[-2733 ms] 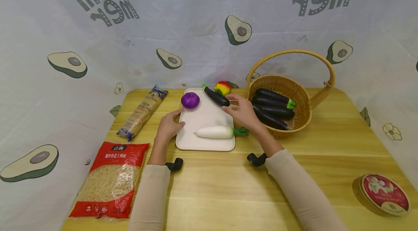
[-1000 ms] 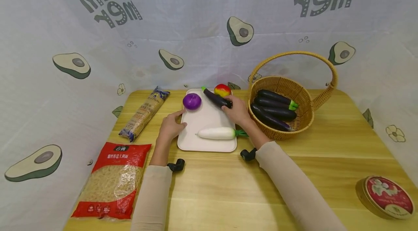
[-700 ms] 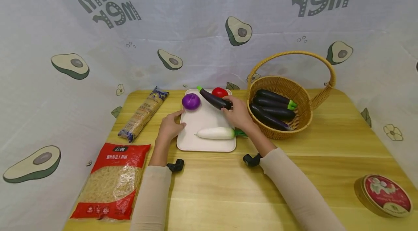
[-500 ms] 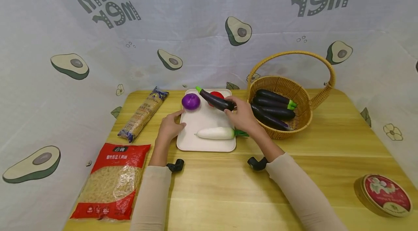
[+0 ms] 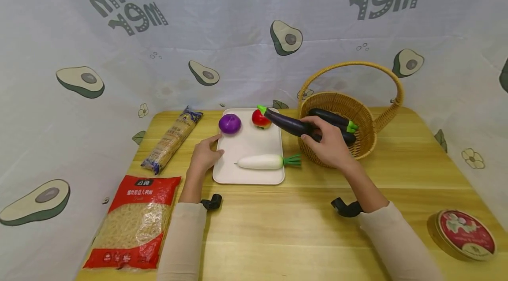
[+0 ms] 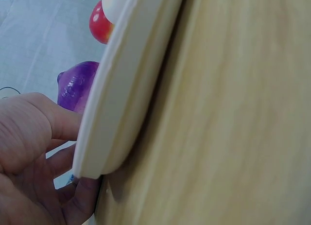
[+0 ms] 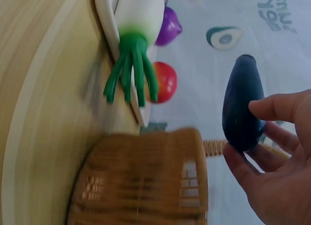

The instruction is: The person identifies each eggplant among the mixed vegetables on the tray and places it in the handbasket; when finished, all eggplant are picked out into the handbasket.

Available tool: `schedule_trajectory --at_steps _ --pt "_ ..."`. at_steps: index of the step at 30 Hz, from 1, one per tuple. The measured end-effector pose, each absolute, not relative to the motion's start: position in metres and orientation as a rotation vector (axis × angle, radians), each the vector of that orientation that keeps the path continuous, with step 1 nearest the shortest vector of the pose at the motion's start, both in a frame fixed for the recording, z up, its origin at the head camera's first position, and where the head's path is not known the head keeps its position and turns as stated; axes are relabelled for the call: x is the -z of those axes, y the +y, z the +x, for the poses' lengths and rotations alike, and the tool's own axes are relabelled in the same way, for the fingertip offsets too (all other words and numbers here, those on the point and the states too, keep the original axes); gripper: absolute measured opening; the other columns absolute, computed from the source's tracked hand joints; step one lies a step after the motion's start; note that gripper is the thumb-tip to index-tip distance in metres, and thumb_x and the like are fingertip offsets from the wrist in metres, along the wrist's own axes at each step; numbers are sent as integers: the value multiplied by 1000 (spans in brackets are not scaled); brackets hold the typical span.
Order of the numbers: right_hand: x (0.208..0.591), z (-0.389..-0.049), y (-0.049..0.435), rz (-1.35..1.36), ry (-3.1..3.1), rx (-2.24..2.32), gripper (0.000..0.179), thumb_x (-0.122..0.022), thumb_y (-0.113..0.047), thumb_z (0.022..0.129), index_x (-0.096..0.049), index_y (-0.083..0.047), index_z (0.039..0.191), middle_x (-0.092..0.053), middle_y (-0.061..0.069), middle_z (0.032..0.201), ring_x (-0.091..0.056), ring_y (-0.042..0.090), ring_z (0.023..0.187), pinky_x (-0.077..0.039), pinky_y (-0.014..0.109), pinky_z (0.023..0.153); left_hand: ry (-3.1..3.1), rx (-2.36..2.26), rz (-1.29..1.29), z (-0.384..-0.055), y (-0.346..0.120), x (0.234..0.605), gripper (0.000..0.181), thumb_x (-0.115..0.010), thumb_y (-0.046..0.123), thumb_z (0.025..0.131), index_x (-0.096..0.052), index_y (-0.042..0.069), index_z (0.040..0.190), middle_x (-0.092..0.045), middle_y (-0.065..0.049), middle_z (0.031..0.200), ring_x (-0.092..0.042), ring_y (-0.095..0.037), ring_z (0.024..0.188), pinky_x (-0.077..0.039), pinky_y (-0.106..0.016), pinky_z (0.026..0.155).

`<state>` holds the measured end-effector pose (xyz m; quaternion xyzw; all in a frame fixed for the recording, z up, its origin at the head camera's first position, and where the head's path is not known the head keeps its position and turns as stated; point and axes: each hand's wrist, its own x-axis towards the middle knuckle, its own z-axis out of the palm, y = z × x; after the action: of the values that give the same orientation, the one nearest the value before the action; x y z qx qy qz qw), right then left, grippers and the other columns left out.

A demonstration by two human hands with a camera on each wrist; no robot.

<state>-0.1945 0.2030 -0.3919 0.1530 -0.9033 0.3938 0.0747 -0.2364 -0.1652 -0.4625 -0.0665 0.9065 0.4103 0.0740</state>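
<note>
In the head view, my right hand point(image 5: 327, 144) pinches a dark eggplant point(image 5: 287, 123) near its thick end, held up between the tray and the basket. Its green stem points left. The right wrist view shows thumb and fingers on either side of the eggplant point(image 7: 242, 98). My left hand point(image 5: 205, 156) holds the left edge of the white tray point(image 5: 254, 177), thumb over the rim and fingers at the outer side. On the tray lie a purple onion point(image 5: 229, 124), a red-and-yellow round fruit point(image 5: 260, 118) and a white radish point(image 5: 259, 162), its green leaves past the right rim.
A wicker basket point(image 5: 369, 148) with a tall handle stands right of the tray, with more eggplants point(image 5: 332, 118) inside. On the left lie a noodle packet point(image 5: 172, 140) and a red pasta bag point(image 5: 135, 223). A round red tin point(image 5: 466, 233) sits at the front right.
My right hand has taken hold of the eggplant, raised it off the tray and carried it right towards the basket. The red-and-yellow fruit has rolled left. The left hand stays at the tray.
</note>
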Motion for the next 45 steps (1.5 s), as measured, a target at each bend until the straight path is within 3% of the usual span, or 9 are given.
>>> schedule_trajectory --at_steps 5,8,12,17,23,26,30,34,45 --pt "391 -186 234 389 -2708 -1135 42 -65 -14 100 -57 -10 141 -62 24 132 -69 45 110 -56 53 85 2732 -1216 -184 -236 -166 463 62 -70 21 95 -51 31 153 -38 -19 163 -31 -46 151 -40 -59 114" --pt "389 -181 253 348 -2709 -1135 41 -65 -14 100 -57 -9 140 -61 26 133 -68 48 111 -58 33 79 2731 -1220 -178 -237 -167 463 62 -70 21 96 -51 31 153 -39 -19 163 -30 -46 151 -41 -59 113" --pt "389 -176 276 319 -2705 -1199 41 -64 -12 100 -57 -6 141 -56 29 139 -63 54 116 -45 5 75 2734 -1224 -173 -238 -167 464 62 -71 21 95 -51 31 153 -39 -18 163 -30 -46 151 -40 -59 114" --pt "393 -172 296 288 -2733 -1203 41 -64 -11 101 -55 -2 140 -55 29 140 -59 51 121 -38 -2 81 2732 -1225 -174 -238 -167 465 63 -71 21 95 -51 31 154 -38 -19 163 -28 -47 152 -40 -59 114" --pt "399 -170 312 263 -2777 -1112 40 -64 -11 100 -56 0 137 -59 30 132 -61 46 115 -38 -2 78 2736 -1213 -177 -237 -169 465 63 -70 21 95 -50 31 154 -37 -20 163 -27 -48 152 -37 -61 116" --pt "403 -171 315 281 -2802 -1002 39 -66 -12 98 -58 -1 135 -63 30 127 -65 43 105 -44 10 76 2749 -1205 -172 -237 -170 465 63 -70 21 95 -50 31 154 -38 -20 163 -28 -47 152 -36 -61 117" --pt "409 -175 316 342 -2857 -819 40 -68 -15 97 -60 -3 134 -68 21 102 -61 30 79 -44 28 65 2743 -1216 -183 -236 -171 466 63 -71 22 95 -50 31 154 -39 -19 163 -30 -46 151 -38 -60 115" --pt "412 -177 316 381 -2910 -739 41 -69 -16 95 -59 -2 132 -61 10 83 -48 19 67 -38 30 58 2723 -1227 -195 -236 -171 467 62 -71 22 96 -51 32 154 -38 -19 163 -33 -44 150 -42 -58 113" --pt "412 -179 314 405 -2961 -749 48 -69 -19 97 -56 1 138 -63 16 102 -51 23 79 -42 36 67 2732 -1214 -174 -236 -171 468 61 -69 22 97 -50 30 154 -39 -19 163 -39 -44 147 -45 -56 109"
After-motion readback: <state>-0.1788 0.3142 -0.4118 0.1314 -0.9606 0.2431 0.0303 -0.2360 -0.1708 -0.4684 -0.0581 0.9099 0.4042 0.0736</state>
